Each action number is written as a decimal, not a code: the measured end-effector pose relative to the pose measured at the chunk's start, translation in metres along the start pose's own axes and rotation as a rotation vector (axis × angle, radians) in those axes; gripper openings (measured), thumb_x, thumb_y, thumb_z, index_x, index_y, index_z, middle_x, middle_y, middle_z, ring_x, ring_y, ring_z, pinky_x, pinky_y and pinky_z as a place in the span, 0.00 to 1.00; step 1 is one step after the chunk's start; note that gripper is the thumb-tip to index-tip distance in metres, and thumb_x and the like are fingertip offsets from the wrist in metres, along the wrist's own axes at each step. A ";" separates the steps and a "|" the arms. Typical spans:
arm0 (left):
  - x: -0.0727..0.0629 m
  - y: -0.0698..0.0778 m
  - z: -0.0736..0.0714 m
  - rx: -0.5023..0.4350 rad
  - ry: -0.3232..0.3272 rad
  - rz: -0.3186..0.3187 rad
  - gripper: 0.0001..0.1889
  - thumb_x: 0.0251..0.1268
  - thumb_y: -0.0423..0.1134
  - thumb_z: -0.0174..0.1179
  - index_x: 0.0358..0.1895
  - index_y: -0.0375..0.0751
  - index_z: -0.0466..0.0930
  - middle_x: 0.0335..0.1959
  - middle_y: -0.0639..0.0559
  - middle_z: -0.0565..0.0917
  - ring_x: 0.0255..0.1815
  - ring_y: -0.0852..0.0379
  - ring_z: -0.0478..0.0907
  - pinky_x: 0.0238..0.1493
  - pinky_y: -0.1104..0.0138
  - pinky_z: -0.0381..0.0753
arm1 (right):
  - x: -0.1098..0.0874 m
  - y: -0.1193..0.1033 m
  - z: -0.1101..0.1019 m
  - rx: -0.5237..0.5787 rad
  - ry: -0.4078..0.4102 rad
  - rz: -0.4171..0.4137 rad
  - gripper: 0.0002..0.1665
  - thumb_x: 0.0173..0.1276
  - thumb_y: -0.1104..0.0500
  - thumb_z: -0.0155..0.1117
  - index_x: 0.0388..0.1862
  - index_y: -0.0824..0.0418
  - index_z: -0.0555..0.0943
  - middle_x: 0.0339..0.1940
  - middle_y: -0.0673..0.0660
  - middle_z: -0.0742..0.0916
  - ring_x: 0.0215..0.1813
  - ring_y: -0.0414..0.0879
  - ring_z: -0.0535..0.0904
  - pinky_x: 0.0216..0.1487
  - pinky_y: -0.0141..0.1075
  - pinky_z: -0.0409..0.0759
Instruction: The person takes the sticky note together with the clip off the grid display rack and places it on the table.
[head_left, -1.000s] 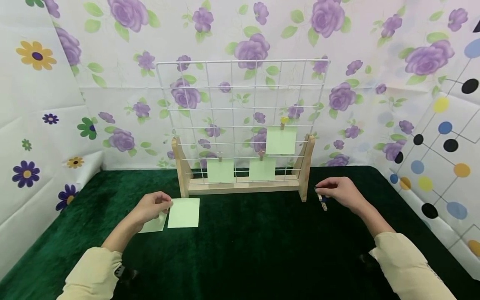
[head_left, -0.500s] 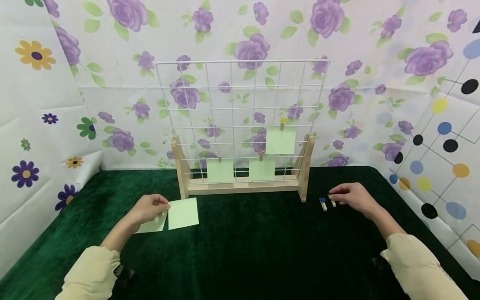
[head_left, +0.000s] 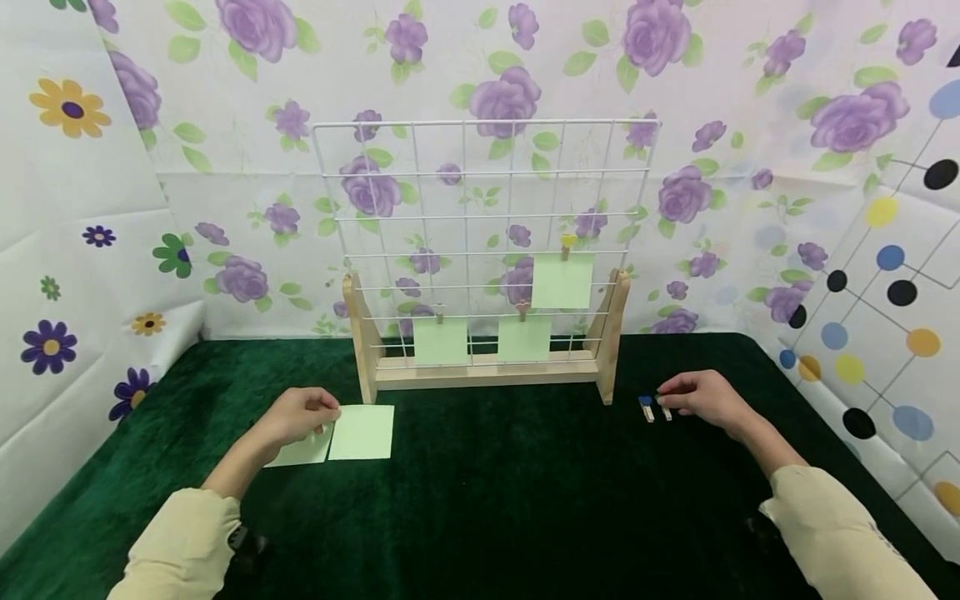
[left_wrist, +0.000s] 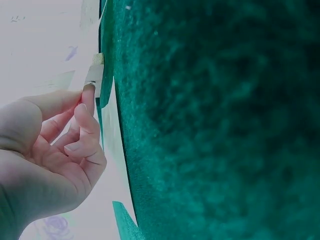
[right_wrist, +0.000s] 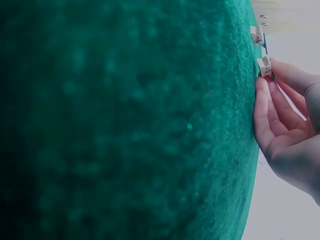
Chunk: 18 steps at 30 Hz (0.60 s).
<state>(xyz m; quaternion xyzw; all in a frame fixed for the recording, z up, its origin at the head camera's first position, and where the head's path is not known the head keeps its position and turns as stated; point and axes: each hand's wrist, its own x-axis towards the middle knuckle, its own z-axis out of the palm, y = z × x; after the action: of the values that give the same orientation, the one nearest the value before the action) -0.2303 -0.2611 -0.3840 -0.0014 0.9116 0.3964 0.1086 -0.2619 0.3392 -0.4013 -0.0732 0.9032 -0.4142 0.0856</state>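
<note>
My left hand [head_left: 303, 414] pinches a pale green square paper [head_left: 362, 432] at its upper left corner, low over the green cloth. A second green paper [head_left: 300, 451] lies partly beneath this hand. On the right, my right hand [head_left: 705, 398] pinches a small wooden clothespin [right_wrist: 264, 66] by its end between thumb and fingertips; the fingers cover its top. Just left of it lies another clothespin with a blue top [head_left: 647, 408]. In the left wrist view, the left hand's thumb and index finger [left_wrist: 89, 94] meet at the paper's edge.
A white wire grid rack [head_left: 487, 171] on a wooden stand [head_left: 487, 377] stands at the back centre. Clothespins hold three green papers on it: one upper right [head_left: 562, 282], one lower left [head_left: 441, 342], one lower middle [head_left: 524, 339]. Dark green cloth [head_left: 480, 500] covers the table.
My right hand has moved right from the blue-topped clothespin to the one beside it. The paper in my left hand has shifted slightly left, tilting and levelling on the way.
</note>
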 end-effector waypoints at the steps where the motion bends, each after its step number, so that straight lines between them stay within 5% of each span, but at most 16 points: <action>1: 0.000 0.000 0.000 0.002 -0.001 0.000 0.10 0.72 0.36 0.54 0.45 0.32 0.78 0.36 0.45 0.80 0.32 0.51 0.74 0.30 0.62 0.70 | 0.000 0.000 0.000 0.001 0.001 -0.002 0.17 0.67 0.56 0.66 0.47 0.68 0.82 0.48 0.62 0.82 0.42 0.47 0.79 0.41 0.37 0.81; 18: 0.002 0.002 0.005 0.013 0.019 0.000 0.09 0.71 0.35 0.54 0.45 0.31 0.78 0.37 0.43 0.80 0.32 0.51 0.74 0.31 0.61 0.71 | 0.000 -0.003 0.003 -0.007 0.001 0.009 0.17 0.66 0.57 0.67 0.47 0.69 0.82 0.42 0.58 0.85 0.39 0.47 0.79 0.39 0.37 0.80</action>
<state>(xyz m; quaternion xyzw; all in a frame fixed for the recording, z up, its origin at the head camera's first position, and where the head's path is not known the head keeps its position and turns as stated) -0.2310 -0.2558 -0.3866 -0.0045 0.9152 0.3902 0.1001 -0.2612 0.3353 -0.4011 -0.0692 0.9050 -0.4107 0.0867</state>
